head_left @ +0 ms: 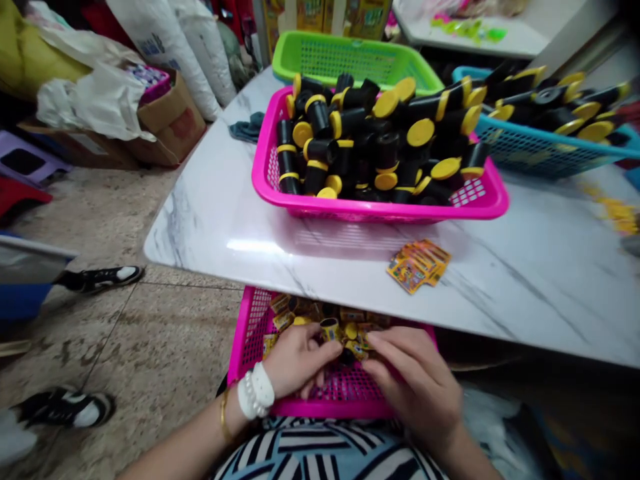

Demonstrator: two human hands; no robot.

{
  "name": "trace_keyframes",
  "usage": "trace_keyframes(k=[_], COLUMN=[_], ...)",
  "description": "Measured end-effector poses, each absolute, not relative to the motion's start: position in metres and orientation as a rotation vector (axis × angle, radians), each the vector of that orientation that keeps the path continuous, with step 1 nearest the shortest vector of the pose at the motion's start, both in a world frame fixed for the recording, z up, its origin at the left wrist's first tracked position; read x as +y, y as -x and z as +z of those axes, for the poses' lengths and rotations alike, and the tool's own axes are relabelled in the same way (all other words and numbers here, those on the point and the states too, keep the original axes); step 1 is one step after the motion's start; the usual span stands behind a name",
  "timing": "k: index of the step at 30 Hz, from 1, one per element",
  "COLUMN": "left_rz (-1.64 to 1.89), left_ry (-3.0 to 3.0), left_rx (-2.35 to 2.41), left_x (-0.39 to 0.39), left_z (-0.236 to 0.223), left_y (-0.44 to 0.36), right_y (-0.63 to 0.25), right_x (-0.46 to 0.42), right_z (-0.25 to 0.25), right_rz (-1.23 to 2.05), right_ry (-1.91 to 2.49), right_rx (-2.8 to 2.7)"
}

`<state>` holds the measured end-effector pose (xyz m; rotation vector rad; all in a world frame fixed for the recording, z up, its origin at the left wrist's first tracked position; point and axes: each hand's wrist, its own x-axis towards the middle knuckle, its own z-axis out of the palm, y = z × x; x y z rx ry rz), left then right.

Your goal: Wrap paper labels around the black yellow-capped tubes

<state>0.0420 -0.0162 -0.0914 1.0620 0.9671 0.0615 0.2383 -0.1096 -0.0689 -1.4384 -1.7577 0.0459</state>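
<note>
In a pink basket (240,347) on my lap, partly under the table edge, lie several small yellow-labelled canisters (300,307). My left hand (295,360), with white bracelets at the wrist, curls its fingers and thumb about a small yellow-labelled canister (330,330) with a dark opening. My right hand (420,373) reaches in from the other side, its fingers stretched out and slightly apart. Its fingertips are close to a yellow printed piece (369,332); whether they grip it I cannot tell. My fingers partly cover the basket's contents.
On the marble-patterned table (210,220) stands a larger pink basket (380,212) heaped with black, yellow-capped canisters. Near its front lies a fan of printed yellow cards (419,265). Behind are a green basket (420,70) and a blue basket (545,147). A person's shoe (107,277) shows at left.
</note>
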Motion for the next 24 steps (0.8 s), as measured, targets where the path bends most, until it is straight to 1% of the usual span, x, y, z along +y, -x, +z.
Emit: trace_keyframes(k=[3, 6, 11, 18, 21, 24], left_rz=[0.214, 0.235, 0.337, 0.373, 0.456, 0.539], left_ry=[-1.505, -1.630, -1.568, -1.137, -1.093, -1.207], left_rx=[1.155, 1.063, 0.950, 0.862, 0.820, 0.896], left_x=[-0.009, -0.008, -0.007, 0.009, 0.015, 0.019], left_z=[-0.083, -0.070, -0.045, -0.020, -0.019, -0.021], left_y=[-0.039, -0.043, -0.057, -0.081, -0.085, -0.080], right_y=[-0.272, -0.297, -0.305, -0.269, -0.247, -0.235], right_x=[-0.106, -0.089, -0.061, -0.071, -0.076, -0.077], right_z=[-0.054, -0.051, -0.058, -0.043, -0.036, -0.036], right_rz=[-0.263, -0.379, -0.282, -0.465, -0.378, -0.062], right_ry=[1.622, 1.732, 1.758, 1.587, 1.455, 1.471], right_rx=[-1.640, -1.624, -1.761, -1.702, -1.801, -1.637])
